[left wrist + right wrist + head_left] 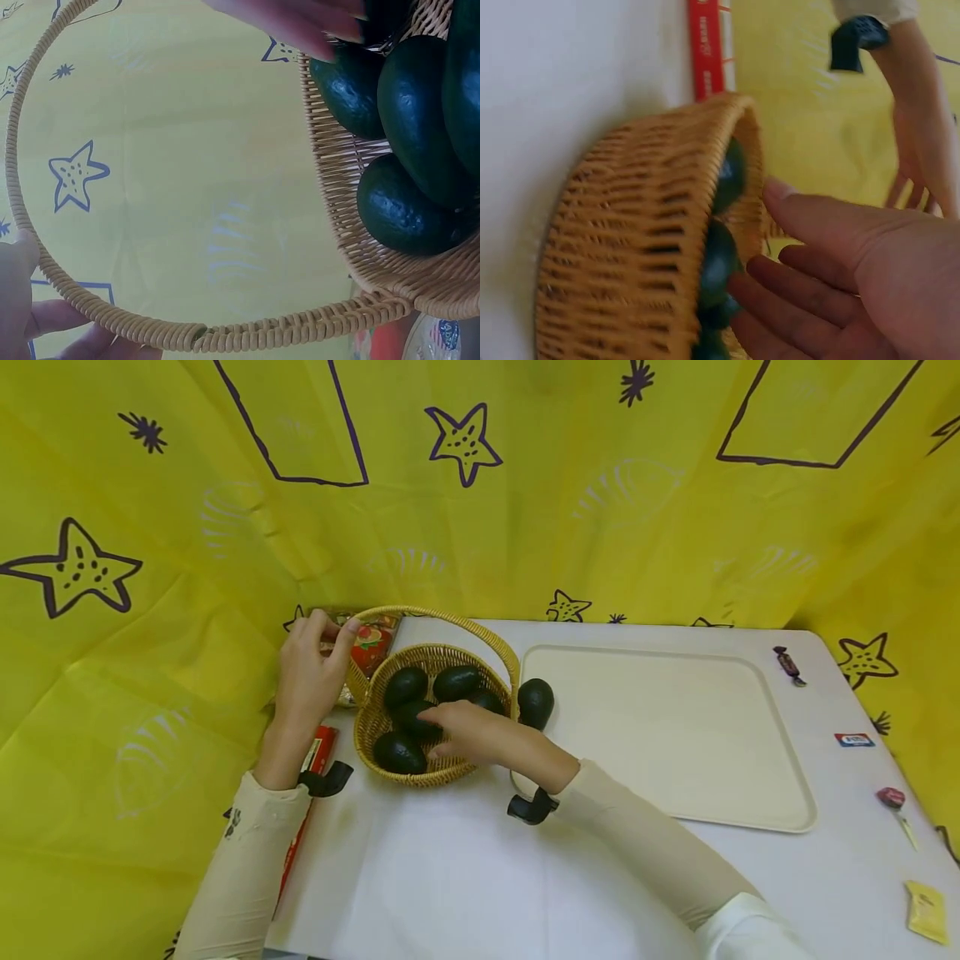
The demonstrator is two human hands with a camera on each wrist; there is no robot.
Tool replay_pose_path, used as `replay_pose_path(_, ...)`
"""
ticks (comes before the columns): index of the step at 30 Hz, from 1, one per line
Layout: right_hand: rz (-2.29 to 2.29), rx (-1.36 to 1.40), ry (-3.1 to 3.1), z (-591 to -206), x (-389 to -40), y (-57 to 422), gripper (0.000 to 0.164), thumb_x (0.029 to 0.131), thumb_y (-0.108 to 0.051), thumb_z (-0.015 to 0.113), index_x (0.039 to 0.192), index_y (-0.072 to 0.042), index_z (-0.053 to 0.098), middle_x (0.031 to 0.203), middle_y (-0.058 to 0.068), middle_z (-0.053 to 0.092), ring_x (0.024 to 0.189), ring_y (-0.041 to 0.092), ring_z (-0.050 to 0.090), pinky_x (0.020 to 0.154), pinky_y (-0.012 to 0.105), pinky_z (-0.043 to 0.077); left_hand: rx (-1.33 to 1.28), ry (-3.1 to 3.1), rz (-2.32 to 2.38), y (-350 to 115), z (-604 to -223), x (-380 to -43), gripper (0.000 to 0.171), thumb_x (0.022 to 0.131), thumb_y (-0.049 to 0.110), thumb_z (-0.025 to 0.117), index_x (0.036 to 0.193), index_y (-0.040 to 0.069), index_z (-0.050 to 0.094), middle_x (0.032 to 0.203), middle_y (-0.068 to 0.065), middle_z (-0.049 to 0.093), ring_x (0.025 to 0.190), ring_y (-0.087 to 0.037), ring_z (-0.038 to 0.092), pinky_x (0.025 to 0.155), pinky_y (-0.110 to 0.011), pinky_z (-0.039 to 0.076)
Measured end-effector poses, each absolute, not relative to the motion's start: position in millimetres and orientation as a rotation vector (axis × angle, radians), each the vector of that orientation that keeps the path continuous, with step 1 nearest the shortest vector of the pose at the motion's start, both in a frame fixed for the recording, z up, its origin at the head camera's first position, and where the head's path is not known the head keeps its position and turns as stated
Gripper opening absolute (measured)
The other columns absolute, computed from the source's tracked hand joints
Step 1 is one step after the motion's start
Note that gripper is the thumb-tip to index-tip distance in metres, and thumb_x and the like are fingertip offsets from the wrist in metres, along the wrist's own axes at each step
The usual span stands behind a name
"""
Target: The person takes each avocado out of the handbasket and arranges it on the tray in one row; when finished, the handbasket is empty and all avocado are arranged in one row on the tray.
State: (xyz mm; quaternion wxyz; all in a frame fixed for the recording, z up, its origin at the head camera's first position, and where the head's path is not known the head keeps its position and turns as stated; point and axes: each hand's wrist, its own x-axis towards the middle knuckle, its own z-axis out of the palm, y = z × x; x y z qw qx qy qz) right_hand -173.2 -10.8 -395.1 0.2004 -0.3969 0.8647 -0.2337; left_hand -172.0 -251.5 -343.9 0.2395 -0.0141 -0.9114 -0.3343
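A wicker basket [420,778] with an arched handle [127,321] stands on the table and holds several dark green avocados [400,752]. With thumb and fingers about the handle's left side, my left hand [307,668] holds it. My right hand [476,733] reaches over the basket's rim from the right. In the right wrist view its fingers are loosely spread beside the avocados, gripping nothing; whether a fingertip touches one, I cannot tell. Another avocado [536,702] lies outside the basket, at the left edge of a cream tray [645,735].
Behind the basket are colourful packages [371,643], partly hidden. A long red box [296,843] lies under my left forearm. Along the right side lie a wrapped candy [787,666], a small blue-red packet [854,740], a lollipop [891,797] and a yellow packet [927,910]. Yellow cloth [525,510] hangs behind.
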Motion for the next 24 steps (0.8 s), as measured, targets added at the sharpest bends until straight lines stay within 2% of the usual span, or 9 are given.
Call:
replay_pose_path(12, -0.384, -1.253, 2.497, -409, -163, -48, 0.061, 0.097, -0.021, 0.08, 0.151, -0.011, 0.056, 0.144, 0.007, 0.063, 0.132, 0.021, 0.061, 0.108, 0.033, 0.051, -0.051, -2.483, -0.914, -252, -344, -172, 0.051, 0.109, 0.05, 0.054, 0.099, -0.001, 0.056, 0.102, -0.023, 0.056, 0.103, -0.041, 0.06, 0.092, -0.056, 0.051)
replay_pose_path(19, -0.219, -1.201, 2.527, -411, -162, -62, 0.075, 0.098, -0.022, 0.079, 0.162, -0.014, 0.042, 0.15, 0.007, 0.059, 0.133, 0.021, 0.061, 0.108, 0.033, 0.052, -0.051, -2.488, -0.913, -252, -343, -172, 0.052, 0.109, 0.051, 0.054, 0.1, -0.001, 0.056, 0.103, -0.024, 0.057, 0.104, -0.041, 0.061, 0.092, -0.056, 0.05)
replay_pose_path(24, -0.165, -1.202, 2.54, -410, -165, -68, 0.079, 0.096, -0.025, 0.081, 0.163, -0.015, 0.041, 0.146, 0.007, 0.059, 0.129, 0.02, 0.063, 0.107, 0.03, 0.052, -0.044, -2.497, -0.909, -251, -341, -171, 0.051, 0.109, 0.051, 0.054, 0.099, 0.0, 0.056, 0.104, -0.023, 0.058, 0.103, -0.041, 0.06, 0.091, -0.055, 0.048)
